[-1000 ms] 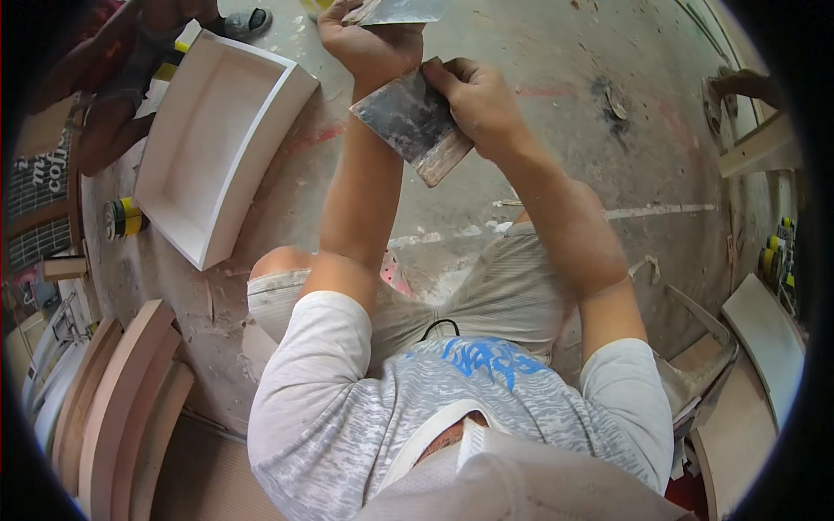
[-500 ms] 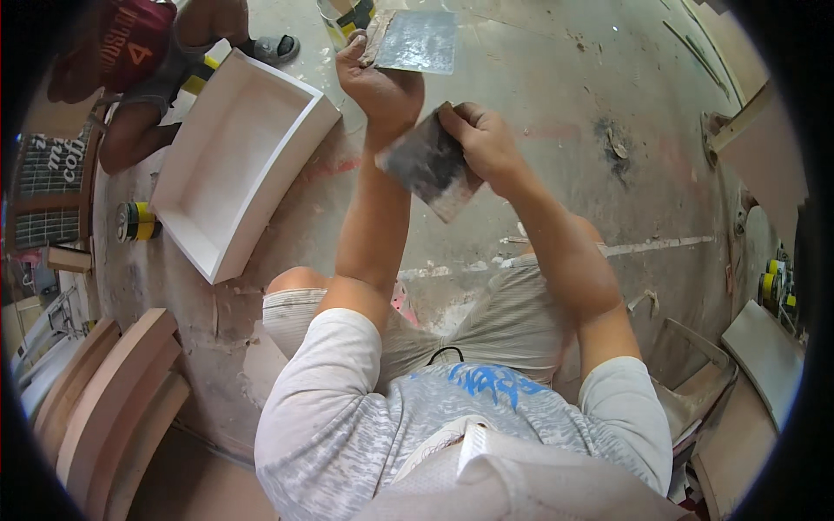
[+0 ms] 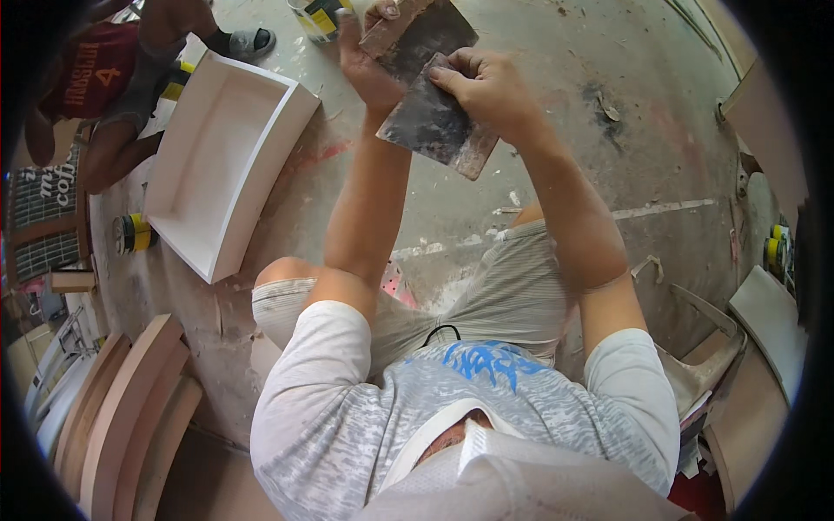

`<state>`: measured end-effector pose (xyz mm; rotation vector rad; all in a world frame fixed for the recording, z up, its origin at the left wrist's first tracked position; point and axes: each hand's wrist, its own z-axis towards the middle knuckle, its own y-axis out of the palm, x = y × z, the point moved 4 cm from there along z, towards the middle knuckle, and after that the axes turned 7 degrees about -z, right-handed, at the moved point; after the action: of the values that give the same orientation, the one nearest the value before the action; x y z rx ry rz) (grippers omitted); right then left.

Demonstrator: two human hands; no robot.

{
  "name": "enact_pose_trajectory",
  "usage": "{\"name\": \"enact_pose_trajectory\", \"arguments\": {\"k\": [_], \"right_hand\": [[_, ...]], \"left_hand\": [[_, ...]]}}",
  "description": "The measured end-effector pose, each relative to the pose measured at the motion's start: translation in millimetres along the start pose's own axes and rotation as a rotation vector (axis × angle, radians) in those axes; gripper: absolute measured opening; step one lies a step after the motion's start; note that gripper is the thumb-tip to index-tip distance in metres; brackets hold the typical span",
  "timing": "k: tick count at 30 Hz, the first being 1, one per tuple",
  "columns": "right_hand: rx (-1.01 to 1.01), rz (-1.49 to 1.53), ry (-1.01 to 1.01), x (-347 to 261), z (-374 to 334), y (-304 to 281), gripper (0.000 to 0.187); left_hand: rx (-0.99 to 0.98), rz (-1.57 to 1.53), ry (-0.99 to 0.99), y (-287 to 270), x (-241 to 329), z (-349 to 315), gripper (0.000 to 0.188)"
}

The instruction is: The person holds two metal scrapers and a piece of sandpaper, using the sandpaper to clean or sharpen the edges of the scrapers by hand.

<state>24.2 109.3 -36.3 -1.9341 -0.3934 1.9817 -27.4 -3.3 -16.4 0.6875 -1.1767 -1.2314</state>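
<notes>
My left hand (image 3: 368, 62) grips a dark square putty spreader (image 3: 432, 39) by its crusted edge, with the thumb and fingers at its left side. In my right hand (image 3: 495, 91) is a second putty spreader (image 3: 424, 123), pinched between thumb and fingers near its upper right side. Its blade is smeared dark and has a pale, crusted strip along one edge. The two spreaders are close together, the right one overlapping the lower part of the left one in view; whether they touch I cannot tell.
A white curved open box (image 3: 228, 165) lies on the floor at left, beside a crouching person (image 3: 104, 87). Cans (image 3: 135, 234) stand near it, and another can (image 3: 317, 19) beyond my left hand. Curved wooden pieces (image 3: 130, 408) stack at lower left; panels (image 3: 769, 326) lean at right.
My right hand and its spreader have moved up, towards the left spreader. The left spreader has turned from its bright face to a dark one. The view has shifted slightly.
</notes>
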Motion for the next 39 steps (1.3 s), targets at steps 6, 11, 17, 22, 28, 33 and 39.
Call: {"name": "enact_pose_trajectory", "arguments": {"k": [6, 11, 17, 22, 28, 33, 39], "right_hand": [[-0.119, -0.087, -0.003, -1, -6, 1, 0.031], [-0.089, -0.172, 0.045, -12, -18, -5, 0.030], [-0.042, 0.050, 0.055, -6, -22, 0, 0.030], [0.013, 0.152, 0.010, -1, -26, 11, 0.027], [0.016, 0.197, 0.057, -8, -31, 21, 0.022], [-0.019, 0.347, 0.073, -12, -30, 31, 0.021], [-0.014, 0.512, 0.071, -15, -21, 42, 0.019]], "left_hand": [[0.020, -0.009, -0.051, 4, -4, -3, 0.036], [0.023, 0.001, -0.071, 6, -3, -7, 0.040], [-0.019, -0.055, -0.059, 14, -2, -8, 0.048], [0.020, 0.107, -0.027, 9, 6, -12, 0.017], [-0.006, 0.206, 0.026, 7, 16, -13, 0.015], [0.014, 0.231, -0.003, 5, 21, -14, 0.018], [0.024, 0.092, -0.075, -10, 15, -17, 0.020]]}}
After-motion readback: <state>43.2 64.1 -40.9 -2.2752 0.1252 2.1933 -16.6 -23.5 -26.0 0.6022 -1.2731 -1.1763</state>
